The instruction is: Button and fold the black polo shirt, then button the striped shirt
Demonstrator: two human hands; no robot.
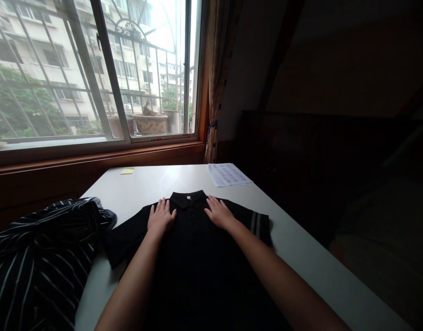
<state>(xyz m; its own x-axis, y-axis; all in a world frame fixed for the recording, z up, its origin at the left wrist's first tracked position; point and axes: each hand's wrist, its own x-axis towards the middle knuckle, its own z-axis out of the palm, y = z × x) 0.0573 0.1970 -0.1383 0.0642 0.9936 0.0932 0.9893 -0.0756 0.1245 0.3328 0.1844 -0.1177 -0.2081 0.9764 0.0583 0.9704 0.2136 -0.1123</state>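
A black short-sleeved polo shirt (194, 257) lies spread face up on the white table, its collar pointing toward the window. Two grey stripes cross its right-hand sleeve. My left hand (160, 217) rests flat on the shirt's left shoulder, just beside the collar, with fingers outstretched. On the opposite shoulder lies my right hand (218, 212), palm down and fingers extended. Neither hand grips the cloth. The shirt's lower part runs into dark shadow between my forearms, so its hem cannot be made out.
A dark striped garment (42, 257) is heaped at the table's left edge. Printed sheets (228, 174) and a yellow sticky note (127, 170) lie at the far end of the white table (301, 250). Beyond are a window (94, 69) and a tied curtain (214, 82).
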